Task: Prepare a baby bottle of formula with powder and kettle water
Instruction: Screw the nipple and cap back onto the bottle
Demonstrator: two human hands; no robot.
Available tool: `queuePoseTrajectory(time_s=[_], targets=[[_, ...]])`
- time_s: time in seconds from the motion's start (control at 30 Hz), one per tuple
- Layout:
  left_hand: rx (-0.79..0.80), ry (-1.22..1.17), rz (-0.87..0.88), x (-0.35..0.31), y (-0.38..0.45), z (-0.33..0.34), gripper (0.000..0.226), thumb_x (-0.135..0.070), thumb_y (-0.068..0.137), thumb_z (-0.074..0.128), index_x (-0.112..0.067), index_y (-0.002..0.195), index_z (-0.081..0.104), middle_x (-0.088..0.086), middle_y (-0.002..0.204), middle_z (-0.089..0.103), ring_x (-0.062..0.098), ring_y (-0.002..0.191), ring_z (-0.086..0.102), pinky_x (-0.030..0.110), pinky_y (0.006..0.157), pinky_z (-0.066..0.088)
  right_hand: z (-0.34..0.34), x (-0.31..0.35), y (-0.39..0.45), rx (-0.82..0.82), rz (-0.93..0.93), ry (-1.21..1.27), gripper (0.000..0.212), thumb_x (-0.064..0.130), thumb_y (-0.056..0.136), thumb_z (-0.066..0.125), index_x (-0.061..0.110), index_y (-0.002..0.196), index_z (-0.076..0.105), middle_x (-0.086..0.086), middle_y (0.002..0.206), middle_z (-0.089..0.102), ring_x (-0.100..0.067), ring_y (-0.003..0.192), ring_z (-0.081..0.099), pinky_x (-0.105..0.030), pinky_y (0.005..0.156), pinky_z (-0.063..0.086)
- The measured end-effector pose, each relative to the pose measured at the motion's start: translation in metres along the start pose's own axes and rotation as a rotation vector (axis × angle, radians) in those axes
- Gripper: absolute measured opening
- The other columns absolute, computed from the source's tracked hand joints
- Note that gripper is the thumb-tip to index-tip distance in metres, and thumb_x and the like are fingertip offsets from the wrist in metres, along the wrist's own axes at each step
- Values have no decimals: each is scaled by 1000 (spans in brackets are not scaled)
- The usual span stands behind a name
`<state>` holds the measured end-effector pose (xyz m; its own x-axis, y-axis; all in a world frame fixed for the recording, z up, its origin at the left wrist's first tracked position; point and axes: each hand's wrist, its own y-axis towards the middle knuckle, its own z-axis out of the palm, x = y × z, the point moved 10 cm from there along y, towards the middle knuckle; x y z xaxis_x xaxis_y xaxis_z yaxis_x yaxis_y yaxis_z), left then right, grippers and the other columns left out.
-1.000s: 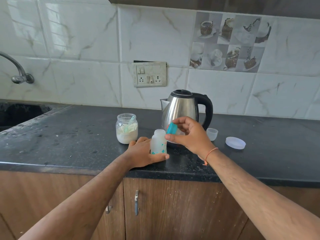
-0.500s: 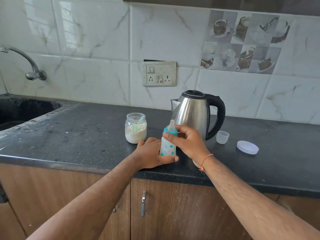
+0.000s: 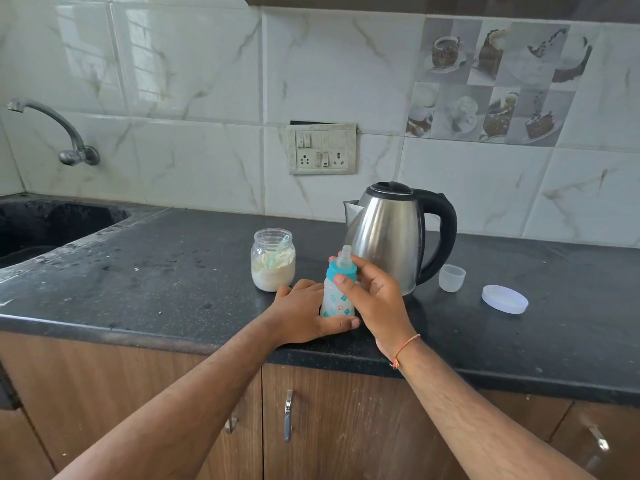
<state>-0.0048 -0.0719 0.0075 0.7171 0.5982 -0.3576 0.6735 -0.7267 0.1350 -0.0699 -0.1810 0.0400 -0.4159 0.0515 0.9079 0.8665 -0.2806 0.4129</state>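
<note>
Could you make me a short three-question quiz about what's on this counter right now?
1. True or false: the bottle stands upright on the counter.
2. Which hand is at the bottle's teal collar? A) left hand B) right hand C) neither
3. Fill in: the open jar of powder stands to the ____ of the kettle in this view.

Key
1. True; the left hand holds its base.
2. B; the right thumb and fingers curl round the collar below the nipple.
3. Left; a small cup and a round lid lie on the kettle's other side.
</note>
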Motion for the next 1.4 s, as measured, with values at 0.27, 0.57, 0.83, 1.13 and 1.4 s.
queuePoseTrajectory(time_s=[0.27, 0.57, 0.83, 1.13, 1.4], targets=[[12, 8, 2, -1, 1, 0, 40, -83, 94, 54, -49, 114, 52, -26, 108, 53, 7, 123, 41, 46, 116, 30, -1, 6, -3, 14, -36, 7, 40, 12, 97, 78, 24, 135, 70, 7, 127, 78, -12, 121, 72, -29, 94, 61], [8, -2, -1, -1, 1, 0, 41, -83, 93, 54, -49, 115, 53, -32, 104, 50, 6, 121, 41, 46, 116, 30, -5, 6, -4, -30, -54, -35, 34, 16, 93, 83, 25, 124, 72, 7, 124, 78, -14, 121, 72, -36, 98, 61], [3, -7, -3, -1, 1, 0, 43, -81, 94, 55, -47, 120, 55, -30, 107, 51, 5, 122, 41, 46, 118, 30, -5, 2, -3, -33, -23, -15, 38, 14, 89, 86, 26, 122, 72, 9, 122, 79, -12, 120, 72, -40, 102, 61], [6, 0, -19, -2, 1, -1, 60, -81, 95, 53, -41, 139, 56, -23, 124, 55, 6, 130, 42, 45, 121, 26, -9, 1, -2, -88, -19, -82, 50, 24, 80, 95, 27, 123, 69, 9, 121, 77, -7, 119, 70, -34, 99, 62], [3, 7, -22, -2, 2, -1, 51, -81, 95, 53, -43, 129, 57, -21, 119, 55, 5, 123, 41, 45, 118, 29, -6, 11, -5, -61, -68, -102, 37, 23, 89, 87, 32, 122, 73, 17, 118, 77, 2, 114, 69, -18, 83, 60]])
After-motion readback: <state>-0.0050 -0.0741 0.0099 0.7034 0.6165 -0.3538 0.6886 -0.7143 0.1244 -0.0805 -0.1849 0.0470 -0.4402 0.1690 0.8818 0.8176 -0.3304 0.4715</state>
